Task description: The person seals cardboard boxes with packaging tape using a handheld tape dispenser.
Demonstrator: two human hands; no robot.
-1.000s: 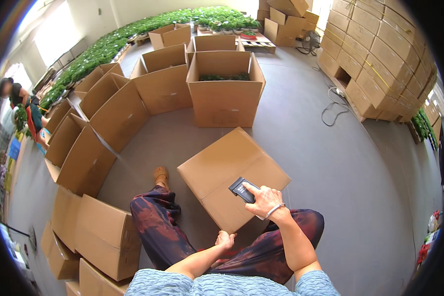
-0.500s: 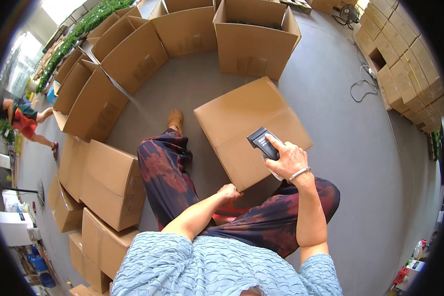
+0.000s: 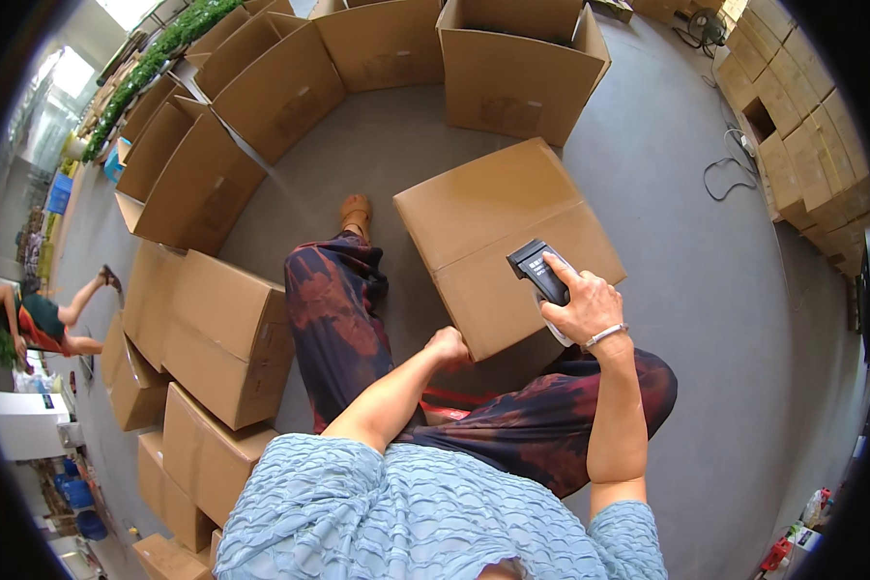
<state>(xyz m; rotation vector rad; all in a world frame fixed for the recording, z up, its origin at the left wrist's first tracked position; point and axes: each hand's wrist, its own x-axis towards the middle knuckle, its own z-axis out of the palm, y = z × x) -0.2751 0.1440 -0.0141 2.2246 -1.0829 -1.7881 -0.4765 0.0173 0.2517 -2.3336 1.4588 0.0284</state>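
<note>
Wrapping round a black handheld tool (image 3: 539,275), apparently a tape dispenser, the right hand (image 3: 590,307) is holding it closely, the forefinger lying along its top. The left hand (image 3: 448,348) is curling at the near corner of a brown carton (image 3: 503,227) (its fingertips are hidden, so I cannot tell whether they are pinching the edge). That carton is sitting on the grey floor (image 3: 720,329) in front of the person's bent legs (image 3: 333,314), and the tool is reaching over its near right part; whether it is touching, I cannot tell. The top is lying closed, panels meeting along a seam, so folding is looking done; tape is not clearly showing there, and sealing is perhaps what is remaining. To the left, closed cartons (image 3: 217,338) are lying piled, seemingly finished. Beyond, open-topped cartons (image 3: 382,58) are standing in a curve, presumably awaiting closing.
</note>
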